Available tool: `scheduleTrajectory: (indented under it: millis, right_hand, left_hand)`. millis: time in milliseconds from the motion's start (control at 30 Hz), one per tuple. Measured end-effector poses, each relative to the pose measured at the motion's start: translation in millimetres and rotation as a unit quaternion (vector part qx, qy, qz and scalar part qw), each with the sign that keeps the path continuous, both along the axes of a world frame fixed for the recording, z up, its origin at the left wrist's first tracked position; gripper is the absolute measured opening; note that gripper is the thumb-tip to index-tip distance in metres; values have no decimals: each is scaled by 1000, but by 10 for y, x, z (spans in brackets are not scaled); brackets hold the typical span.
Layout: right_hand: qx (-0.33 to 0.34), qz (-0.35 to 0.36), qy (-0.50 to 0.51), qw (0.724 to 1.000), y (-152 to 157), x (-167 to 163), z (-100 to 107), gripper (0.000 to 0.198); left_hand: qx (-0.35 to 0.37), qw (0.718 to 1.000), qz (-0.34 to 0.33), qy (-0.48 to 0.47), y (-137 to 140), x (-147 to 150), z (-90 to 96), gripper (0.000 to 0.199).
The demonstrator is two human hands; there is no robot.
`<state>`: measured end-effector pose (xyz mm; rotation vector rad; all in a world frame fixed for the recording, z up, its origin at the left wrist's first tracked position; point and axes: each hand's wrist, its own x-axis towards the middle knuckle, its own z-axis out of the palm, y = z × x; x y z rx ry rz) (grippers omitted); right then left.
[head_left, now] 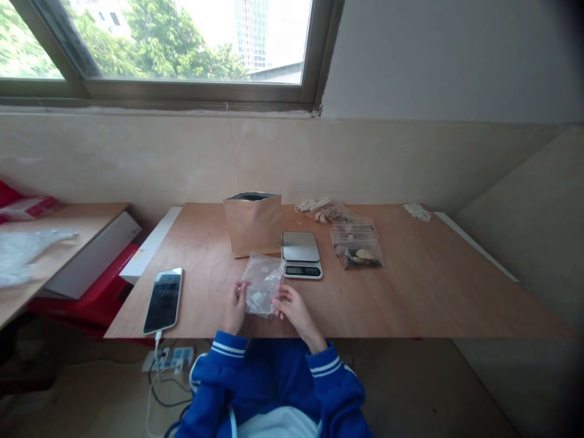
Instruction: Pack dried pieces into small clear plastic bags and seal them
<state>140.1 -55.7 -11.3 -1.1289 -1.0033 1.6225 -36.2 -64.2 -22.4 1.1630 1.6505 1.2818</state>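
Both hands, left hand [236, 307] and right hand [292, 309], grip a clear plastic bag [263, 283] by its sides, above the tabletop [433, 286] edge; something pale seems to sit inside. Just behind stand a scale [301, 254] and a brown paper bag [253, 223]; a phone [163, 299] lies left.

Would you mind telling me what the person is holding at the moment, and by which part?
Both hands hold a small clear plastic bag: the left hand at its lower left edge, the right hand at its lower right edge.
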Motion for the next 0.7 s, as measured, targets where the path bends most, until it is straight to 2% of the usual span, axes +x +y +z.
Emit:
scheduleTrajectory:
  millis: [100, 167, 267, 333, 433, 467, 533, 633, 700]
  right_hand:
    - [18, -43, -47, 998, 16, 135, 38, 49]
    - [32, -62, -64, 996, 16, 267, 77, 46]
    - [42, -88, -82, 992, 18, 496, 87, 47]
    - [48, -112, -103, 987, 34, 656, 36, 47]
    - [80, -160, -164, 970, 104, 909, -104, 42]
    - [101, -179, -196, 959, 141, 998, -155, 39]
    - [152, -219, -279, 922, 238, 1185, -242, 33]
    - [214, -266, -423, 839, 423, 1456, -314, 28]
    - [229, -289, -501, 783, 562, 1600, -329, 31]
  left_hand:
    - [-6, 993, 30, 117, 17, -34, -88, 32]
    - [-10, 983, 64, 174, 29, -29, -79, 30]
    - [-2, 950, 106, 293, 34, 40, 47, 45]
    - [13, 929, 58, 365, 34, 121, 144, 51]
    - [47, 901, -99, 420, 43, 266, 170, 52]
    - [50, 889, -141, 432, 49, 313, 136, 53]
    - [32, 876, -178, 447, 61, 399, 24, 59]
    - [-2, 872, -154, 465, 74, 503, -156, 58]
    - [-5, 871, -123, 475, 85, 560, -225, 54]
